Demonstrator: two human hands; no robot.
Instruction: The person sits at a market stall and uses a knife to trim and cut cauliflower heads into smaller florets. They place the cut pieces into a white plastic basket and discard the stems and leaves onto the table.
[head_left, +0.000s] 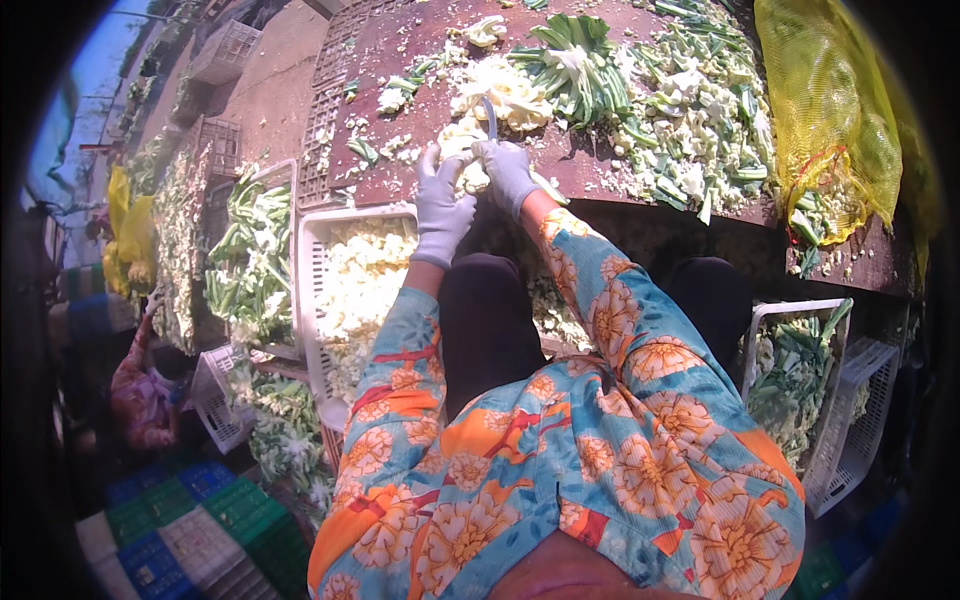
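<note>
My right hand (507, 174), in a pale glove, grips a knife whose curved blade (491, 120) points away from me. Beside it, my gloved left hand (441, 204) has its thumb and fingers around a piece of cauliflower (472, 178). Both hands are at the near edge of a reddish-brown table (420, 176). More cut cauliflower (514, 94) lies just beyond the blade. To its right rests a leafy cauliflower base (581, 71) with green stalks. Below my left hand stands a white plastic crate (306, 255) filled with cauliflower florets (367, 277). The knife's handle is hidden in my grip.
Trimmings (694, 120) are heaped on the table's right side, near a yellow mesh bag (832, 90). Crates of leaves (259, 255) stand left, and another leaf-filled crate (795, 375) stands right. A co-worker (142, 397) is at far left, behind stacked coloured crates (187, 525).
</note>
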